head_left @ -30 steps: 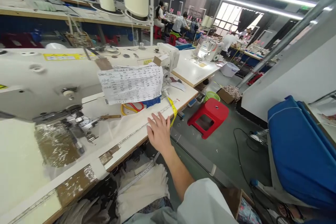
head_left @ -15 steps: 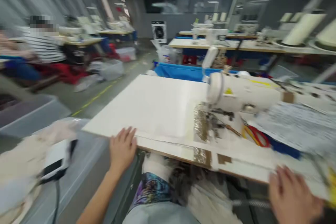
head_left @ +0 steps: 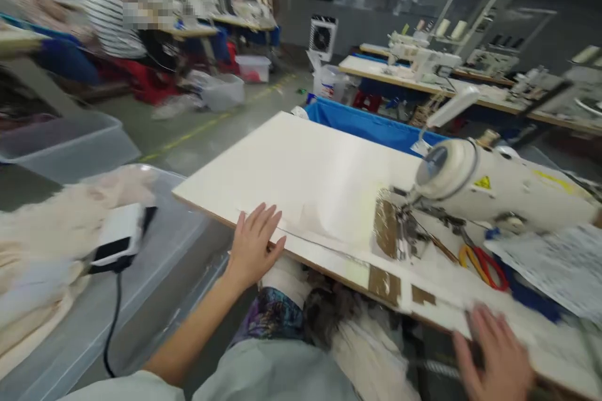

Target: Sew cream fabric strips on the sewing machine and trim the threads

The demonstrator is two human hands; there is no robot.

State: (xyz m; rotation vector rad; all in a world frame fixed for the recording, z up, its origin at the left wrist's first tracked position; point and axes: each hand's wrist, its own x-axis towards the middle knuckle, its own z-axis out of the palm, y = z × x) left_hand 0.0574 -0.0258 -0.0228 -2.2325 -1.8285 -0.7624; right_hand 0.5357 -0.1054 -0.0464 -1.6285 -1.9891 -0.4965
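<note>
My left hand (head_left: 256, 244) rests on the front edge of the white sewing table (head_left: 301, 163), its fingers spread and holding nothing. At the lower right, my right hand (head_left: 496, 354) lies at the same edge, fingers stretched and thumb apart. A dark strip shows between that thumb and the fingers; I cannot make out what it is. Between and beyond the hands stands a white sewing machine (head_left: 508, 182), with brown tape on the tabletop by its needle area. Scissors (head_left: 484, 266) with red and yellow handles lie below the machine head, close to a printed paper sheet (head_left: 559, 263).
Left of the table, a grey plastic bin (head_left: 179, 257) bears cream fabric (head_left: 84, 207) and a white device (head_left: 117, 235) with a black cable. A blue cloth trough (head_left: 367, 125) runs behind the table. A person in a striped top (head_left: 110, 19) sits far left, near other bins.
The view has swung, so the table and machine sit further right and tilted. My left hand stays on the edge; my right hand has moved inward along the front edge.
</note>
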